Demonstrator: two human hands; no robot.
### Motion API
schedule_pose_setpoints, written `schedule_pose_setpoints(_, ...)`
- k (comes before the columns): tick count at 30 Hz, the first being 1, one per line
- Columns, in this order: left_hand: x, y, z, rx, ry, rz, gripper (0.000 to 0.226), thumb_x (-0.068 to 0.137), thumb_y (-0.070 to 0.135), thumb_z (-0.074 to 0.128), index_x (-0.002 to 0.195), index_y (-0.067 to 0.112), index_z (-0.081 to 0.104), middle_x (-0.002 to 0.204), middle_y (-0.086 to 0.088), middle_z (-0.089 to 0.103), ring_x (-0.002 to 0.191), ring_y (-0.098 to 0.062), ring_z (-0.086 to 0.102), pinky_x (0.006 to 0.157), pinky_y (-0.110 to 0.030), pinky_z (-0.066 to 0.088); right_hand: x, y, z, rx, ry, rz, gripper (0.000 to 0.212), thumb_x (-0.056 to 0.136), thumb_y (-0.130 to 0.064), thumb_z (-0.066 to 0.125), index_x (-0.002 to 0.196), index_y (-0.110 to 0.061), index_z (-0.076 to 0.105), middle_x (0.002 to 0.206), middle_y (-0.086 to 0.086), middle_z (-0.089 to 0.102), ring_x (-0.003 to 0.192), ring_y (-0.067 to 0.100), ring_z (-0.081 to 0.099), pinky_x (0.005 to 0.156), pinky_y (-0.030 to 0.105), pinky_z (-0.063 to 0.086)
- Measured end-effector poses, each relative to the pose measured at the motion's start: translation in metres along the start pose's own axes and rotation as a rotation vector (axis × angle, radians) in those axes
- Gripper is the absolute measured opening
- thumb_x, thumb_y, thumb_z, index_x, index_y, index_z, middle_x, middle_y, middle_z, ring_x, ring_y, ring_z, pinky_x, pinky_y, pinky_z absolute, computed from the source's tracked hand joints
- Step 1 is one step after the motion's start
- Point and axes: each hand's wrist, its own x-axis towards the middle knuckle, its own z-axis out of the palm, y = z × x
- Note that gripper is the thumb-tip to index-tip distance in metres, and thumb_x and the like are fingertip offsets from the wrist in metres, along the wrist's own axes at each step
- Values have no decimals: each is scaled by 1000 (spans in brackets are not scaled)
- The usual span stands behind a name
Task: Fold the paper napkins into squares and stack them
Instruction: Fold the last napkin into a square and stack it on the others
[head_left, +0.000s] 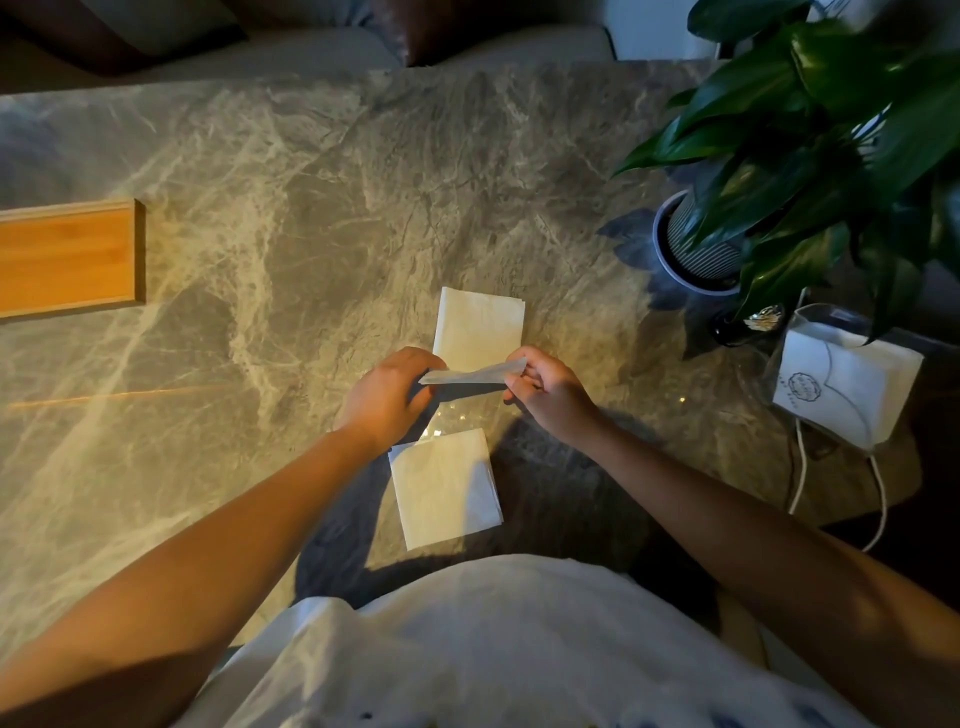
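A white paper napkin (474, 374) hangs a little above the table, seen nearly edge-on, stretched between both hands. My left hand (387, 397) pinches its left end and my right hand (545, 392) pinches its right end. Just beyond the hands lies a pile of white napkins (480, 325) flat on the marble. Closer to my body rests a folded square of white napkins (444, 488), its upper left corner hidden under my left wrist.
A marble table (260, 208) fills the view. A wooden tray (67, 257) sits at the left edge. At the right stand a potted plant (696, 249) and a clear holder with white napkins (841, 389); a white cable (800, 467) runs by it.
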Motion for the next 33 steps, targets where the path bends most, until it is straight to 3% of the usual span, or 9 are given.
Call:
schedule_pose_setpoints(4, 0, 0, 2, 18, 15, -22, 20, 92, 19, 52, 107, 23, 63, 108, -1, 65, 95, -21, 59, 74, -37, 51, 0, -1, 1, 109, -15, 26, 13, 95, -15, 50, 107, -13, 55, 94, 2, 63, 77, 5, 65, 64, 14, 51)
schedule_pose_setpoints(8, -2, -2, 4, 65, 27, -77, 20, 94, 29, 49, 103, 18, 63, 88, -7, 61, 76, -27, 59, 60, -30, 38, 0, 2, -3, 169, -25, 54, 25, 89, -9, 59, 113, -10, 51, 101, 17, 65, 87, 26, 65, 76, 36, 55)
schedule_pose_setpoints(11, -1, -1, 4, 93, 15, -97, 23, 95, 33, 47, 99, 15, 61, 85, -9, 62, 74, -26, 57, 59, -32, 41, 0, 7, -5, 151, -64, 69, 39, 85, -12, 65, 122, -13, 50, 108, 2, 66, 94, 11, 65, 79, 22, 54)
schedule_pose_setpoints(15, -3, 0, 4, 74, -15, -131, 25, 95, 34, 46, 104, 16, 60, 90, -8, 68, 79, -28, 62, 65, -42, 52, 4, 17, -3, 17, -10, 74, 19, 83, -15, 67, 100, -16, 59, 90, -9, 64, 82, 4, 62, 67, 11, 46)
schedule_pose_setpoints(19, -4, -2, 9, 27, 15, -163, 21, 94, 33, 48, 99, 15, 60, 88, -3, 69, 75, -23, 62, 59, -33, 48, 10, 26, 3, -107, 49, 80, 11, 83, -18, 66, 81, -24, 58, 70, -15, 57, 63, 1, 54, 61, 19, 43)
schedule_pose_setpoints(24, -4, -6, 14, -14, 77, -232, 18, 92, 31, 53, 76, 26, 45, 70, 8, 59, 59, -12, 52, 47, -21, 30, 17, 27, 10, -167, 97, 107, 10, 83, -26, 66, 79, -27, 58, 73, -13, 61, 71, 10, 60, 69, 32, 55)
schedule_pose_setpoints(27, -5, -7, 16, -67, 69, -256, 13, 91, 31, 54, 82, 33, 45, 69, 16, 54, 62, -5, 53, 48, -19, 32, 18, 27, 11, -191, 114, 106, 10, 83, -27, 66, 78, -28, 58, 73, -11, 61, 71, 11, 61, 69, 33, 56)
schedule_pose_setpoints(30, -4, -10, 19, -95, 63, -275, 6, 90, 31, 55, 93, 31, 50, 75, 14, 58, 67, -8, 57, 50, -22, 39, 19, 27, 12, -205, 122, 112, 9, 83, -27, 67, 80, -26, 58, 77, -7, 64, 73, 14, 62, 71, 36, 58)
schedule_pose_setpoints(33, -3, -10, 20, -95, 67, -288, 15, 89, 31, 56, 102, 28, 50, 79, 9, 61, 70, -11, 59, 56, -29, 48, 18, 26, 12, -183, 128, 124, 9, 83, -28, 66, 82, -26, 58, 79, -6, 66, 74, 14, 64, 71, 39, 58)
